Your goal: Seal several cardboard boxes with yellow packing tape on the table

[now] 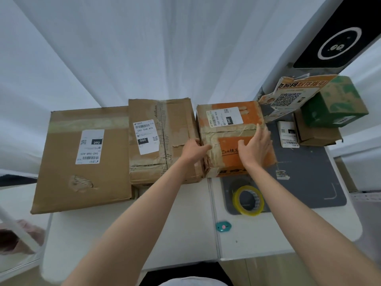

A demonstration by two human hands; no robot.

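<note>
Near the bottom centre, a small teal cutter (223,226) and the yellow tape roll (248,200) lie unheld on the table (185,230). Mid-frame, the left hand (193,150) and right hand (254,146) rest open-fingered on the orange box (231,139), gripping nothing. No fresh yellow tape shows on it or on the two brown boxes (160,139) at left, so sealing appears largely undone.

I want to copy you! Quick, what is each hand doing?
Left hand: open, pressed against the left side of the orange box, holding nothing.
Right hand: open, flat on top of that box, holding nothing.

Both forearms bare, no sleeves/rings/watch; white top below.
</note>
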